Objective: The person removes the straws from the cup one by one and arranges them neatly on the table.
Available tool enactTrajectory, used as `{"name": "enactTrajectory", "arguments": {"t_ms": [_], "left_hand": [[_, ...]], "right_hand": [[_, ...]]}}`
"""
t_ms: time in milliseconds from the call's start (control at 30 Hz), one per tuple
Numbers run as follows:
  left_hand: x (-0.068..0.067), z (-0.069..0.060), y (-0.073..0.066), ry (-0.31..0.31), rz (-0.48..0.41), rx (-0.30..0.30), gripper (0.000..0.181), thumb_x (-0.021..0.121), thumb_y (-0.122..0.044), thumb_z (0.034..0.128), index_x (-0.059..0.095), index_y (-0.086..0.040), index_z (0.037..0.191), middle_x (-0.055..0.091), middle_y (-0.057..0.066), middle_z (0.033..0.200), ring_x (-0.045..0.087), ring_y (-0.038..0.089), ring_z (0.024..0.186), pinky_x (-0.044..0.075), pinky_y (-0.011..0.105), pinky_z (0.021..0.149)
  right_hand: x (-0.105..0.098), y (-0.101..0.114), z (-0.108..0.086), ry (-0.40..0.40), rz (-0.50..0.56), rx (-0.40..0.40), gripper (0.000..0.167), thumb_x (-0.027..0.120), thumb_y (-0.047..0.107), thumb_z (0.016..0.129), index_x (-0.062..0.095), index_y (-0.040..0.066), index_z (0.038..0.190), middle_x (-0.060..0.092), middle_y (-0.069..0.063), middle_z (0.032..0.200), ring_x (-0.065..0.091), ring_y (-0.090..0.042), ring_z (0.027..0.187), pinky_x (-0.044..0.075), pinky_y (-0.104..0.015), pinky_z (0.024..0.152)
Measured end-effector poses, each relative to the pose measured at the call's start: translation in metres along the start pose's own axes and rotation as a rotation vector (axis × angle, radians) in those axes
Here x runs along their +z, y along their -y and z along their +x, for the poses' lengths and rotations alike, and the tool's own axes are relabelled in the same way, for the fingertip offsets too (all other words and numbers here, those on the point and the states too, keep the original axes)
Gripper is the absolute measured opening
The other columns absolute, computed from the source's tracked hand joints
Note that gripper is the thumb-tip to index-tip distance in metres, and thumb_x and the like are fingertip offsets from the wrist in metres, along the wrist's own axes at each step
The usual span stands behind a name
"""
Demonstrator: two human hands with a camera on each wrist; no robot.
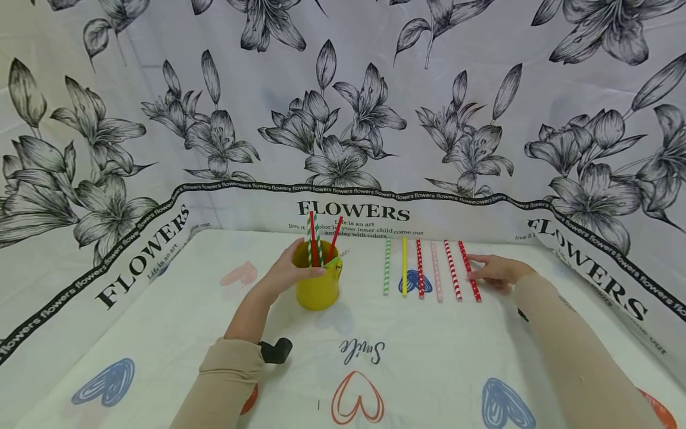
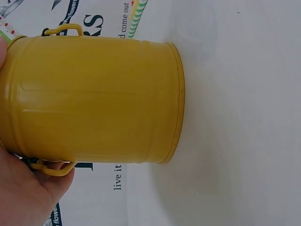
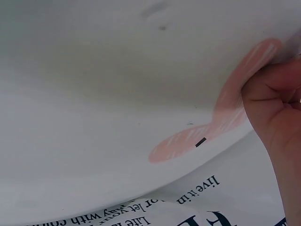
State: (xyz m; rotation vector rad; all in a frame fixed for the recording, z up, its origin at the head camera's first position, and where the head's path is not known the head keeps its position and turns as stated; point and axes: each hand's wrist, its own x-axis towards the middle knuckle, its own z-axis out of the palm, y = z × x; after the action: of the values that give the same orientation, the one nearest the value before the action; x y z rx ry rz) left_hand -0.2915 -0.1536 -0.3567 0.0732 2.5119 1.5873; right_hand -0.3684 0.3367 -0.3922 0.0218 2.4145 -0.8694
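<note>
My left hand (image 1: 286, 271) grips the upper rim of a yellow bucket (image 1: 317, 291), which stands upright with several red and green-striped straws (image 1: 314, 238) in it. In the left wrist view the bucket (image 2: 94, 99) fills the left side, with part of the hand (image 2: 28, 193) at its rim. To the right lie several straws side by side: green-striped (image 1: 387, 268), yellow (image 1: 404, 268), red dotted, pink and red-striped. My right hand (image 1: 498, 271) touches the rightmost red dotted straw (image 1: 469, 271) with its fingers. The right wrist view shows the hand (image 3: 275, 103) but no straw.
A white cloth (image 1: 418, 357) printed with hearts and the word Smile covers the table. Behind it and along both sides hangs a flower-printed curtain (image 1: 375, 167) with a black lettered band.
</note>
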Motion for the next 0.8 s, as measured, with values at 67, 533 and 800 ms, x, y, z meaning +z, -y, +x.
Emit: {"name": "enactTrajectory", "arguments": {"t_ms": [67, 533, 800], "left_hand": [[-0.001, -0.001, 0.0, -0.001, -0.001, 0.0, 0.097, 0.075, -0.034, 0.0842, 0.013, -0.014, 0.156, 0.012, 0.017, 0.16, 0.011, 0.04, 0.145, 0.014, 0.065, 0.111], [-0.004, -0.004, 0.0, -0.011, 0.022, -0.023, 0.097, 0.074, -0.034, 0.0845, 0.012, -0.017, 0.156, 0.012, 0.016, 0.16, 0.01, 0.04, 0.145, 0.014, 0.065, 0.111], [0.001, -0.002, -0.001, -0.022, 0.003, -0.014, 0.099, 0.076, -0.036, 0.082, 0.013, -0.018, 0.156, 0.012, 0.015, 0.161, 0.01, 0.039, 0.145, 0.014, 0.064, 0.111]], "right_hand": [[0.001, -0.002, 0.001, -0.002, -0.018, -0.016, 0.089, 0.063, 0.039, 0.093, 0.007, 0.006, 0.155, 0.034, -0.001, 0.063, 0.029, -0.015, 0.053, 0.03, -0.025, 0.053], [0.016, -0.004, -0.003, -0.046, -0.032, -0.099, 0.088, 0.061, 0.039, 0.095, 0.007, 0.003, 0.154, 0.033, 0.002, 0.062, 0.029, -0.014, 0.052, 0.031, -0.025, 0.054], [0.011, -0.008, -0.015, -0.07, -0.076, -0.196, 0.09, 0.06, 0.035, 0.096, 0.001, -0.004, 0.152, 0.048, -0.015, 0.097, 0.035, -0.017, 0.059, 0.038, -0.03, 0.057]]}}
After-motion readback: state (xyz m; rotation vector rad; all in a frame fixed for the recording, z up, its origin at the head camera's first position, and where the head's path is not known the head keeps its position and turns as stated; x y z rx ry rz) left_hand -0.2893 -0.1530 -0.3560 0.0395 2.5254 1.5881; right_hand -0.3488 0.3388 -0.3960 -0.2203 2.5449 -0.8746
